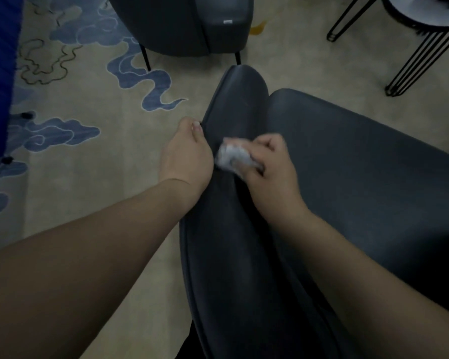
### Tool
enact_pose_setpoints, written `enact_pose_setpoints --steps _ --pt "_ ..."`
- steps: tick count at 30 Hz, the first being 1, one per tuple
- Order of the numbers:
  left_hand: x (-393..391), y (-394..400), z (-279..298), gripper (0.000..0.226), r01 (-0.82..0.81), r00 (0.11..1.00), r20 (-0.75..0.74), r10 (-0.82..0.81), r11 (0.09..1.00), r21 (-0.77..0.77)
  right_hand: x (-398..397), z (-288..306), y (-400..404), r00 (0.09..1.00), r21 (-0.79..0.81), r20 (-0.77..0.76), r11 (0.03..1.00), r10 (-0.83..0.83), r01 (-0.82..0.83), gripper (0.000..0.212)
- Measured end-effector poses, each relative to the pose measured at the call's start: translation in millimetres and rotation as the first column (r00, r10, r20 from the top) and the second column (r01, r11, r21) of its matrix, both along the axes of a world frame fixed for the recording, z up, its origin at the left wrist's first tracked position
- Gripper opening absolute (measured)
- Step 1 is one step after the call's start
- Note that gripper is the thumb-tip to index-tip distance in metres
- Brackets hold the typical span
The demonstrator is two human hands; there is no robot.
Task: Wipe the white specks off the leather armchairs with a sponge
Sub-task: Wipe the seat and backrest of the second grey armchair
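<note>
While the right hand (271,169) grips the sponge (233,158) mid-frame and the left hand (186,154) clutches the armchair (233,229) edge, wiping looks underway; second armchair (176,24) probably pending.

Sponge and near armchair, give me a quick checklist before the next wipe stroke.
1. Sponge gripped by right hand: ok.
2. Sponge touching the near armchair: ok, as far as blur allows.
3. Left hand steadying the armrest edge: ok.
4. White specks left on the leather: cannot tell, dim and blurred.
5. Second armchair wiped: cannot tell.
</note>
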State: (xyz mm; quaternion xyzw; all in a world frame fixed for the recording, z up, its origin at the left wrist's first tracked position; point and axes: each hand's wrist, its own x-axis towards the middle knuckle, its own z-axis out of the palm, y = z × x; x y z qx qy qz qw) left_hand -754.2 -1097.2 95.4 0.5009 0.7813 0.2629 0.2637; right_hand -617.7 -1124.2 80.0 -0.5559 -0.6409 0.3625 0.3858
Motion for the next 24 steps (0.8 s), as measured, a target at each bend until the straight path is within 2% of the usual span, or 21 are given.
enact_pose_setpoints --steps 2,4,8,10,12,14,16,18,20,22,24 --pt "-0.4 -0.4 0.3 0.023 0.005 1.000 0.003 -0.005 1.000 -0.003 -7.1 -1.5 32.9 0.995 -0.023 -0.032 0.995 -0.096 0.095 0.036" --pt "-0.5 -0.4 0.5 0.024 0.009 1.000 -0.006 -0.009 1.000 -0.006 -8.4 0.5 47.2 0.993 -0.063 -0.071 0.994 -0.093 0.089 0.032" --pt "0.0 0.1 0.2 0.023 -0.001 1.000 -0.014 0.001 1.000 -0.008 1.8 -0.1 -9.7 0.995 0.056 0.069 0.995 0.074 -0.077 0.041" --pt "0.5 -0.1 0.7 0.024 -0.005 1.000 -0.029 0.005 1.000 -0.009 12.3 0.0 -43.0 0.985 0.075 0.048 0.983 0.166 -0.169 0.045" --pt "1.8 -0.3 2.0 0.024 -0.002 0.999 -0.037 0.001 1.000 -0.010 18.6 2.6 -49.0 0.983 0.004 -0.029 0.983 0.181 -0.181 0.038" --pt "3.2 0.0 3.3 0.024 0.003 0.999 -0.037 -0.003 1.000 -0.003 17.4 5.1 -31.6 0.994 -0.103 -0.090 0.992 0.063 -0.072 0.027" --pt "3.6 -0.1 4.5 0.023 0.004 1.000 -0.029 -0.005 1.000 -0.005 14.8 7.2 -2.4 0.981 -0.179 -0.104 0.973 -0.165 0.145 0.015" --pt "3.6 -0.4 5.0 0.024 0.004 1.000 -0.017 -0.004 1.000 -0.012 14.1 8.6 23.3 0.949 -0.186 -0.112 0.944 -0.295 0.272 0.021" --pt "4.1 -0.8 5.7 0.024 -0.001 1.000 -0.010 0.001 1.000 -0.019 9.7 8.9 28.4 0.973 -0.176 -0.051 0.961 -0.225 0.213 0.036" --pt "4.7 -0.6 6.0 0.023 -0.002 1.000 -0.012 0.002 1.000 -0.020 5.1 3.6 17.2 0.991 -0.173 0.076 0.978 -0.107 0.119 0.049" --pt "4.5 -0.5 5.9 0.022 -0.009 1.000 -0.008 0.008 1.000 -0.013 3.0 -2.2 4.0 0.992 -0.138 0.117 0.988 -0.049 0.066 0.047"
